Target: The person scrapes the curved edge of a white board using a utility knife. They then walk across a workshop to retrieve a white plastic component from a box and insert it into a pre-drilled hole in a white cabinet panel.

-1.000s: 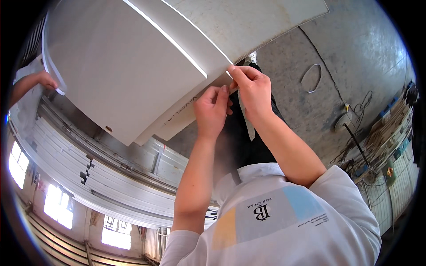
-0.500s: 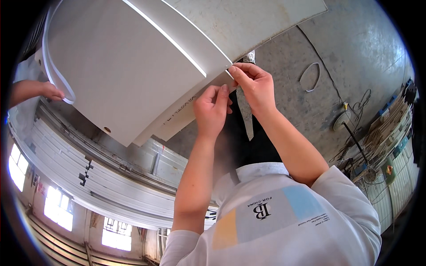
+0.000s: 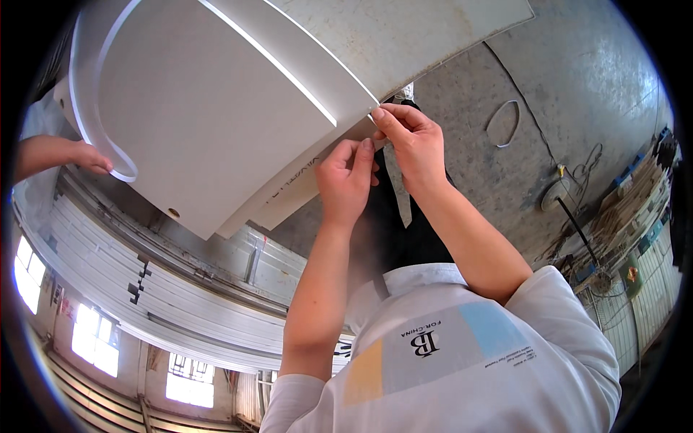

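Observation:
A stack of large pale panels (image 3: 216,108) fills the upper left, with bright white edges along its upper right side. At its right corner, my right hand (image 3: 419,141) is closed in a pinch, thumb and forefinger against the corner. A thin white sliver (image 3: 372,120) shows just under that thumb; I cannot tell if it is held. My left hand (image 3: 346,177) is also closed, thumb pressed to the fingers, beside the panels' near edge; what it pinches is hidden. At far left another person's hand (image 3: 90,156) holds a long white strip (image 3: 101,130), which loops over the panels.
A pale board (image 3: 433,29) extends beyond the panels. On the grey floor to the right lie a loop of strip (image 3: 503,124) and a black cable (image 3: 530,108). Stacked boards (image 3: 635,195) stand at far right. Long white lengths (image 3: 173,296) are piled at lower left.
The other person's hand has moved slightly right and down, and the white strip's loop has widened over the panels. My two hands are nearly still, keeping their pinch at the corner.

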The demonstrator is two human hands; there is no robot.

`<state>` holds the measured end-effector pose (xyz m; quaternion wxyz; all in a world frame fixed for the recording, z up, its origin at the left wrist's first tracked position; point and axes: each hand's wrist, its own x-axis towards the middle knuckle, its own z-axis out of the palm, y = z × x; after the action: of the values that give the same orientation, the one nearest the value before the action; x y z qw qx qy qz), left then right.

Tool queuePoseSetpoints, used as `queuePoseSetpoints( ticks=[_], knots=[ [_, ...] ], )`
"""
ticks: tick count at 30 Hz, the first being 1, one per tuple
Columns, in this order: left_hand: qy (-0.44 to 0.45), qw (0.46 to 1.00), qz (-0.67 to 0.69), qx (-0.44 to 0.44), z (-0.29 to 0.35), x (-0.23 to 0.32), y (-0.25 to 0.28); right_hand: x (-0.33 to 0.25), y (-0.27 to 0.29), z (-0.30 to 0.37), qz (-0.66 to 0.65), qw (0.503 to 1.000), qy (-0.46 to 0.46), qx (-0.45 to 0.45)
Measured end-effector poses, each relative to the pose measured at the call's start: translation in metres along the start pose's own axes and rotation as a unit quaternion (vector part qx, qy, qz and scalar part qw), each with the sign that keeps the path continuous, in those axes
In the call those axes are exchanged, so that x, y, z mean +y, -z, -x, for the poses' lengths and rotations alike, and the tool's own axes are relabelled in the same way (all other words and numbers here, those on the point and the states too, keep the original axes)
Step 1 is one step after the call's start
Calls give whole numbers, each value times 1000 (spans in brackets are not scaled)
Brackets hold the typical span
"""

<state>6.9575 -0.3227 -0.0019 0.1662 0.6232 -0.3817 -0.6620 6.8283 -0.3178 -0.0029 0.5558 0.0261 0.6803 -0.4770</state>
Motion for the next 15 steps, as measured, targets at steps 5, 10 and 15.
queuePoseSetpoints(
  ticks=[5,10,15],
  knots=[
    [8,1000,-4,-1,0,1,0,1,3,-1,5,1000,-12,2],
    [11,1000,8,-2,1,-2,-1,0,2,-6,11,1000,-2,8],
    [5,1000,-2,-7,1,-2,-1,-15,4,-23,16,997,27,72]
  ],
)
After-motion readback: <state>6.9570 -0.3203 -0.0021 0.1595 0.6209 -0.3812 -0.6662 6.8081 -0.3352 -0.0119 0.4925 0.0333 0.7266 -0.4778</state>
